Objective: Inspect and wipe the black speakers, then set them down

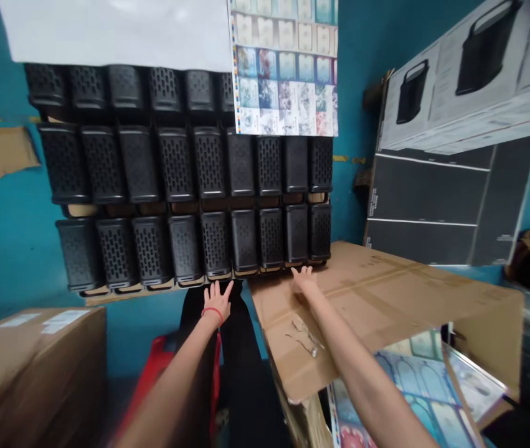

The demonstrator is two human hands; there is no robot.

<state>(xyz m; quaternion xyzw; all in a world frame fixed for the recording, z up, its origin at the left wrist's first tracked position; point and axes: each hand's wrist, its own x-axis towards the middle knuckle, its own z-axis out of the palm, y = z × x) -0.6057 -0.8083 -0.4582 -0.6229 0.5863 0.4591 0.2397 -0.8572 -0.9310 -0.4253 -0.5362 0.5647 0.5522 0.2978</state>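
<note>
Left hand [217, 300]: open, fingers spread, just below black perforated bins [215, 244]
Right hand [302, 280]: open, flat on cardboard carton [377, 298], near edge

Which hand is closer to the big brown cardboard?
Right. The right hand is resting on the big brown cardboard, near its top left edge. The left hand is farther left, off the cardboard and not touching it.

Two hands [218, 302]; 24 black perforated bins [208, 165], rows of 6, 9, 9; two cardboard cartons [377, 305].
</note>
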